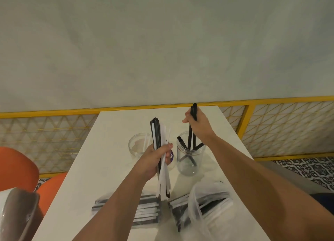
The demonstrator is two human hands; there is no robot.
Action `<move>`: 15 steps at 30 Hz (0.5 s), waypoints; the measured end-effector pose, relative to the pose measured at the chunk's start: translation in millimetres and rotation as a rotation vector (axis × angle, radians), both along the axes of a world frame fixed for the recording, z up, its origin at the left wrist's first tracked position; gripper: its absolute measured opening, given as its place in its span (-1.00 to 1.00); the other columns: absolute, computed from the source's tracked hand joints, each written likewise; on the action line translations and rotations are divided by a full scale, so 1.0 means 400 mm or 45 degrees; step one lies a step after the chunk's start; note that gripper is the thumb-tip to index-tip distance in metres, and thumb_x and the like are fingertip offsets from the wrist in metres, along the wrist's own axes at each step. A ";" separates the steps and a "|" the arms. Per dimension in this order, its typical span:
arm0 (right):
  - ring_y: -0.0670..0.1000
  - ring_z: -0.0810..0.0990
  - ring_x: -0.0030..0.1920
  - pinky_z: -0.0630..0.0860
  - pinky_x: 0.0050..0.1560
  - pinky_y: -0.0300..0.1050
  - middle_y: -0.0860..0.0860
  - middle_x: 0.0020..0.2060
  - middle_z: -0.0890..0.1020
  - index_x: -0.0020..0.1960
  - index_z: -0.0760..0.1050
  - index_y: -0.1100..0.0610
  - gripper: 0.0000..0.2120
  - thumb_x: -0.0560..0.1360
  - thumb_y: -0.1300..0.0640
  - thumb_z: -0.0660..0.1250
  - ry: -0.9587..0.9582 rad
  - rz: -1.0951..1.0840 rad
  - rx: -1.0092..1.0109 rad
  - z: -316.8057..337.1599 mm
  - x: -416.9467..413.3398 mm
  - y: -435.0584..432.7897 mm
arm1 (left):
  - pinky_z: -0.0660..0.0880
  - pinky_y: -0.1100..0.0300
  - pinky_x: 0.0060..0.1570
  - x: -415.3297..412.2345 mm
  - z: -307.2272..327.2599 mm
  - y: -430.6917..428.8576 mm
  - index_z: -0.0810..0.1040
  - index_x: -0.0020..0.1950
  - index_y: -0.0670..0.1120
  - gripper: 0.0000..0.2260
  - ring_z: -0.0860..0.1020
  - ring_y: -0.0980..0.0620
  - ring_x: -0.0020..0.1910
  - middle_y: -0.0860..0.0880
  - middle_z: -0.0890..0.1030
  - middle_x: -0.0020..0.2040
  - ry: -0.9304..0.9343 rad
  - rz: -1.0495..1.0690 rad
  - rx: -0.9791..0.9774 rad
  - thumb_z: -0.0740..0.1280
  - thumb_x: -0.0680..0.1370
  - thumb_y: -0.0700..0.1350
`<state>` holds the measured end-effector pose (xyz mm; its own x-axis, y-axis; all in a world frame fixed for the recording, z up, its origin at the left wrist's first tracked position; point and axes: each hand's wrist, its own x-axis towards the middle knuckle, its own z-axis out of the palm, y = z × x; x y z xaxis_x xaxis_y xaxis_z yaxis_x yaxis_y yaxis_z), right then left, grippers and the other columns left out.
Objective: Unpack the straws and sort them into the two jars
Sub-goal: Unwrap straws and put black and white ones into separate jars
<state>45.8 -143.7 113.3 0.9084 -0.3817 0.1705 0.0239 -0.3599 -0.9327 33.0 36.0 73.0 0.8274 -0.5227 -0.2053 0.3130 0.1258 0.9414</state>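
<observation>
Your right hand (197, 126) grips 2 black straws (192, 132) upright, tips already inside the right jar (189, 158) at its 6 o'clock; your left hand (156, 158) clutches the mixed bundle (160, 141).

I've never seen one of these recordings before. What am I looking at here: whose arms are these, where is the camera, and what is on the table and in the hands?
There is no machine: a person wears one wide-angle camera on the head, looking down at their own arms. The left hand grips a mixed bundle of black and white straws. The right hand lowers black straws into the right jar, which already holds black ones. The left jar holds a white straw. More wrapped straws and a plastic bag lie on the white table.
</observation>
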 end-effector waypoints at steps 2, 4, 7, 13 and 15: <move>0.12 0.58 0.02 0.43 -0.01 -0.18 0.19 -0.04 0.61 0.08 0.37 0.16 -0.90 0.59 0.16 0.16 0.131 0.038 -0.076 -0.020 0.001 0.003 | 0.35 0.29 -0.42 0.006 0.004 0.007 0.44 -0.32 -0.11 -0.77 0.34 0.09 -0.51 -0.02 0.39 -0.47 0.021 0.015 -0.020 0.32 0.54 -0.19; 0.09 0.52 0.02 0.41 -0.03 -0.16 0.14 0.01 0.55 0.22 0.34 0.14 -0.77 0.57 0.15 0.21 0.229 0.045 -0.158 -0.026 0.003 0.002 | 0.36 0.28 -0.40 0.009 0.010 0.013 0.43 -0.34 -0.11 -0.75 0.35 0.08 -0.51 -0.02 0.40 -0.49 0.013 0.025 -0.027 0.31 0.55 -0.18; -0.01 0.43 0.16 0.35 0.10 -0.22 0.08 0.18 0.43 0.33 0.30 0.15 -0.63 0.55 0.18 0.26 0.073 -0.084 -0.270 -0.001 0.002 0.017 | 0.38 0.27 -0.41 0.011 0.018 0.018 0.42 -0.34 -0.11 -0.75 0.35 0.08 -0.53 -0.01 0.40 -0.49 0.003 0.050 -0.061 0.31 0.54 -0.19; 0.00 0.51 -0.04 0.46 -0.03 -0.20 0.08 -0.05 0.56 0.12 0.51 0.19 -0.70 0.53 -0.01 0.27 0.101 0.132 -0.246 0.076 -0.026 0.119 | 0.40 0.21 -0.35 0.019 0.030 0.029 0.44 -0.37 -0.09 -0.74 0.35 0.08 -0.53 0.00 0.38 -0.49 -0.055 0.119 -0.080 0.33 0.53 -0.18; 0.06 0.57 0.00 0.50 0.07 -0.09 0.09 -0.05 0.60 0.07 0.54 0.20 -0.60 0.51 -0.13 0.24 0.377 0.321 -0.215 0.079 -0.033 0.153 | 0.38 0.19 -0.33 0.020 0.038 0.034 0.46 -0.39 -0.08 -0.72 0.36 0.08 -0.53 0.00 0.39 -0.49 -0.077 0.137 -0.068 0.34 0.53 -0.17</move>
<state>32.6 -82.6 145.1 0.9889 -0.1306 -0.0705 -0.1293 -0.5254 -0.8410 41.0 49.4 88.1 0.8894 -0.4390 -0.1275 0.2378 0.2061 0.9492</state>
